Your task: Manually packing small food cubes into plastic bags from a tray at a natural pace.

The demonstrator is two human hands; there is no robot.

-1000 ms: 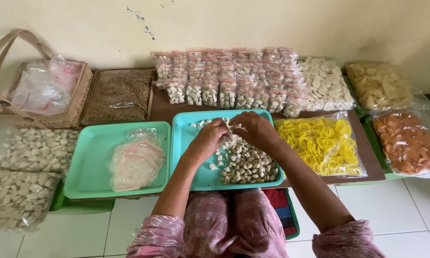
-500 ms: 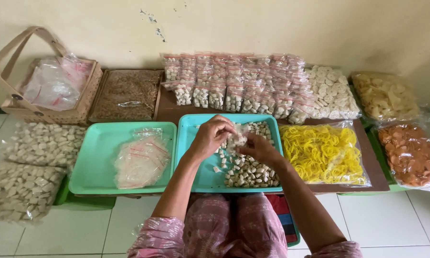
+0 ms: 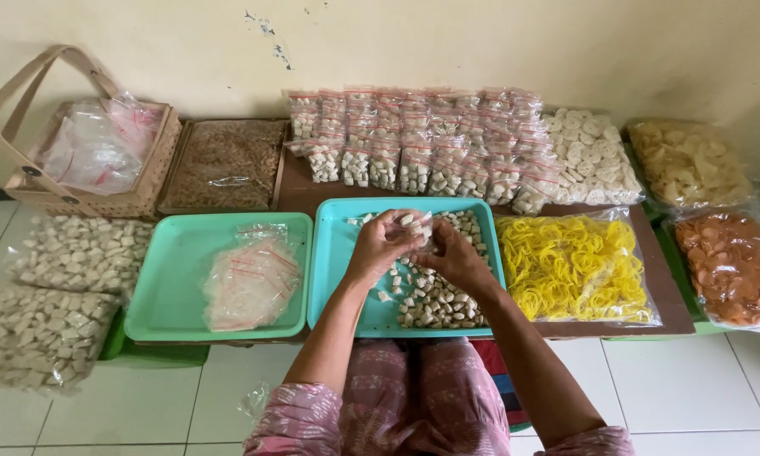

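Pinching a small clear bag (image 3: 419,228) between left hand (image 3: 381,245) and right hand (image 3: 454,257), both closed on it above the teal tray (image 3: 339,279) of pale snack pieces (image 3: 435,295) just below, risking spills if tilted.

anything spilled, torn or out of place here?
Nothing spilled or torn that I can see. The white pieces lie loose inside the teal tray, under the left hand and right hand. The filled small bags stand in rows behind. Only the wall shows chipped paint marks.
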